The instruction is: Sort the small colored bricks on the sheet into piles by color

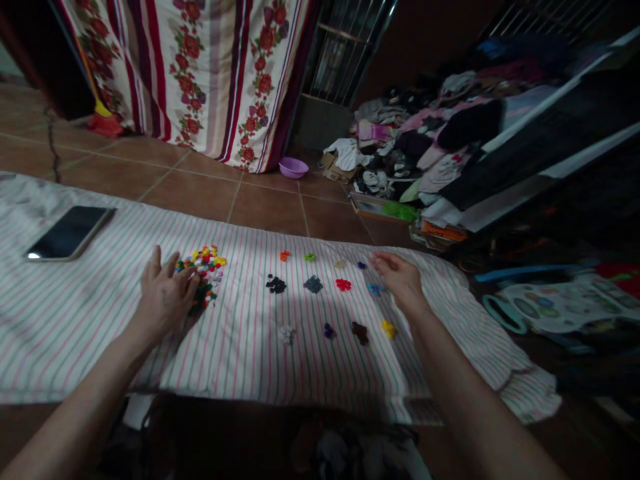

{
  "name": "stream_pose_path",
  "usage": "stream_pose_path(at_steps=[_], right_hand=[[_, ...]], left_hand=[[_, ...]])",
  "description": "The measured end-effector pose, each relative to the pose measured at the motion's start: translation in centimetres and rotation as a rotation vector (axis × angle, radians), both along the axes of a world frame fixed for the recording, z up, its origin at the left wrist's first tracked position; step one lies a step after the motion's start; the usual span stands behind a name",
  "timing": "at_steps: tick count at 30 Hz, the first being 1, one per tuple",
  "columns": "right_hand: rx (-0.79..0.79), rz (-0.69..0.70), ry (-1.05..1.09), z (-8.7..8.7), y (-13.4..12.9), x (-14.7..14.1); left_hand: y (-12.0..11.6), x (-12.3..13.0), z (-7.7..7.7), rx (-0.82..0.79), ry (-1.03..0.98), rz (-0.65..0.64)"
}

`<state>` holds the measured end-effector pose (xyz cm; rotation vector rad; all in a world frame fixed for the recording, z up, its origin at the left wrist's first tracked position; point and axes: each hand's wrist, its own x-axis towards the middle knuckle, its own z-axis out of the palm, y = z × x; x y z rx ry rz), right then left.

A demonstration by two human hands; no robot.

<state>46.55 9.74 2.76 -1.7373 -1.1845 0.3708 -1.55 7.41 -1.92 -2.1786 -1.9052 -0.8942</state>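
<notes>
My left hand, fingers spread, rests over a mixed pile of small coloured pieces. Some of that pile is hidden beneath the fingers. At the right, my right hand has thumb and fingertips pinched together; whatever they hold, if anything, is too small to see. Close to its fingertips lies a dark blue heap, and a light blue heap sits just below the hand. Sorted heaps spread between the hands: orange, lime green, black, grey, red, brown and yellow.
A striped cloth covers the work surface. On its left lies a phone. Beyond it are a purple basin, a red broom and piled clothes on the tiled floor.
</notes>
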Motion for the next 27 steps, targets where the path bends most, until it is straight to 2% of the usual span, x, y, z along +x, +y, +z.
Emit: stream_pose_path(at_steps=[4,7,11,16,21,27], right_hand=[[-0.007,0.196,0.087,0.1,-1.0,-7.8],[-0.073,0.356,0.042,0.3,-1.2,-13.1],[-0.093,0.575,-0.047,0.5,-0.7,-18.6],[-0.101,0.764,-0.207,0.2,0.8,-24.3],[-0.122,0.834,-0.475,-0.2,2.3,-29.6],[-0.134,0.904,-0.746,-0.7,3.4,-33.1]], left_hand=[[-0.6,-0.3,0.4,-0.001,-0.004,0.02],[-1.2,-0.3,0.7,-0.051,0.005,0.046],[-1.7,-0.5,0.8,-0.142,0.027,0.039],[-1.6,-1.2,0.6,-0.147,0.045,-0.01],[-1.6,-1.3,0.7,-0.169,0.054,-0.083],[-1.3,-1.4,0.8,-0.133,0.019,-0.105]])
